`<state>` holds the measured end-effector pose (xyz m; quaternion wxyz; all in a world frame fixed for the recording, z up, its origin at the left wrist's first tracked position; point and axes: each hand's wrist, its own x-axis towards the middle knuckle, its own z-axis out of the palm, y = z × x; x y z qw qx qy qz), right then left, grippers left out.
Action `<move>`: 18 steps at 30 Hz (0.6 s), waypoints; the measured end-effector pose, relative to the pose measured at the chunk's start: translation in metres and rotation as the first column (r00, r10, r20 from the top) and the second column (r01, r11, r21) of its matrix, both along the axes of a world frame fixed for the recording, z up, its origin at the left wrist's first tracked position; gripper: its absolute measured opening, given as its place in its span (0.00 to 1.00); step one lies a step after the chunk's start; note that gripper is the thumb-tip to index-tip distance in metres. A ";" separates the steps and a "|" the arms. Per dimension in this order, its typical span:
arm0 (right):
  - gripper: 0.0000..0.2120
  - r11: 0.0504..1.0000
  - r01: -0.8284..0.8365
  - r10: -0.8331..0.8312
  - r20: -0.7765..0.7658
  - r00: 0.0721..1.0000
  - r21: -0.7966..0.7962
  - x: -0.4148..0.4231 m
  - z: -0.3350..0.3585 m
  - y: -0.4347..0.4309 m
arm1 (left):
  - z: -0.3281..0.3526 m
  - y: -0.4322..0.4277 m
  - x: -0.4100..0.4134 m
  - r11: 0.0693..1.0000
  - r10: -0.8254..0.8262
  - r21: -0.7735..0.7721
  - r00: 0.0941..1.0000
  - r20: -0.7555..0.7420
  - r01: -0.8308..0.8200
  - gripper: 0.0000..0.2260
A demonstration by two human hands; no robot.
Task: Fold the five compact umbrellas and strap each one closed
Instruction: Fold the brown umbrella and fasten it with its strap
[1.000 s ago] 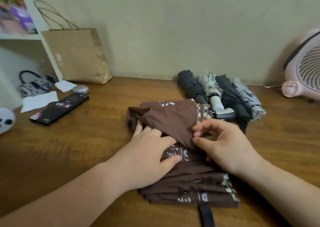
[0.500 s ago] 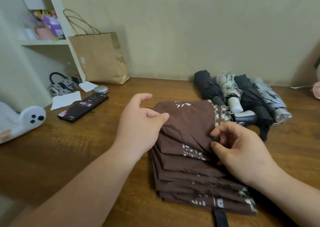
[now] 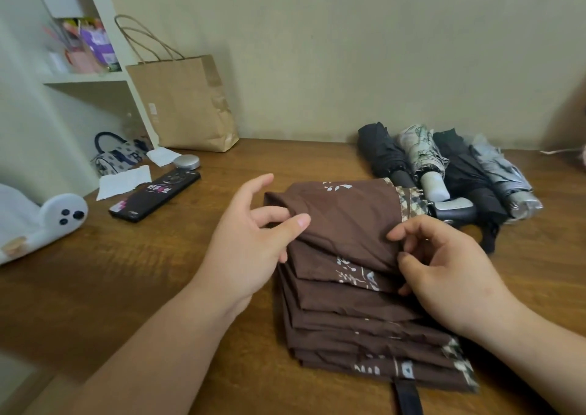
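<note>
Brown patterned fabric compact umbrella point(image 3: 345, 307) lies pleated on wooden bench point(image 3: 126, 272). Top pleat point(image 3: 345, 221) is pinched at opposite edges by left hand point(image 3: 250, 249) and right hand point(image 3: 450, 275). Fabric judged light, soft, slippery; best gripped at hems.

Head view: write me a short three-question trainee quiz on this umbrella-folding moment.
1. True or false: the brown umbrella is already strapped closed.
2. How many rolled umbrellas lie behind it? A three, B four, C five.
3. Short answer: what do the left hand and right hand pinch?
Key: 1 false, its pleats lie loose and flat; 2 B; 3 the brown umbrella's top fold.
</note>
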<state>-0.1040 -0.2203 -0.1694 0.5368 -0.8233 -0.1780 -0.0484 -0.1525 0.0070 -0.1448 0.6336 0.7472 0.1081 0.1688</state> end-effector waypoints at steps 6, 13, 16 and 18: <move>0.17 0.999 0.036 -0.037 0.027 0.999 0.028 0.004 -0.001 -0.005 | 0.000 0.009 0.004 0.996 -0.084 0.001 0.991 -0.109 0.084 0.22; 0.22 0.993 0.068 -0.047 0.206 0.978 -0.098 0.004 -0.005 -0.006 | 0.001 0.009 -0.004 0.762 -0.043 0.618 0.968 -0.246 0.191 0.08; 0.23 0.978 0.094 -0.031 0.315 0.948 -0.188 0.005 -0.007 -0.005 | 0.019 -0.002 -0.004 0.601 0.023 0.770 0.959 -0.282 0.212 0.17; 0.24 0.975 0.085 -0.011 0.336 0.942 -0.207 0.005 -0.008 -0.005 | 0.027 -0.005 0.005 0.360 0.137 0.918 0.964 -0.230 0.168 0.26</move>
